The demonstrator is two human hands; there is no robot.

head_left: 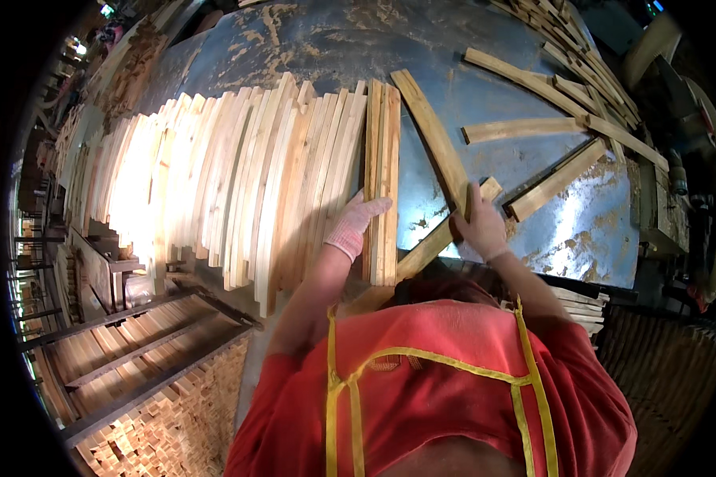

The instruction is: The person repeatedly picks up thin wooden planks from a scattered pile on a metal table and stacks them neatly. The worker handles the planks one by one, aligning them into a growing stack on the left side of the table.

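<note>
A close row of pale wooden strips (239, 175) lies side by side on the metal table. At its right end, several browner strips (388, 159) stand pressed together. My left hand (359, 224), in a pale glove, is closed over these end strips, its fingers across their near half. My bare right hand (483, 228) grips the near end of a loose wooden strip (431, 131), which slants away to the far left. Beneath that hand, another strip (433, 248) lies crosswise, partly covered by the hand.
More loose strips (557, 179) lie scattered on the blue-grey metal table (422, 40), with a pile (589, 60) at the far right. Sawdust spots the tabletop. A dark metal frame (143, 358) stands lower left above stacked wood pieces (167, 421). Machinery (680, 171) stands at the right.
</note>
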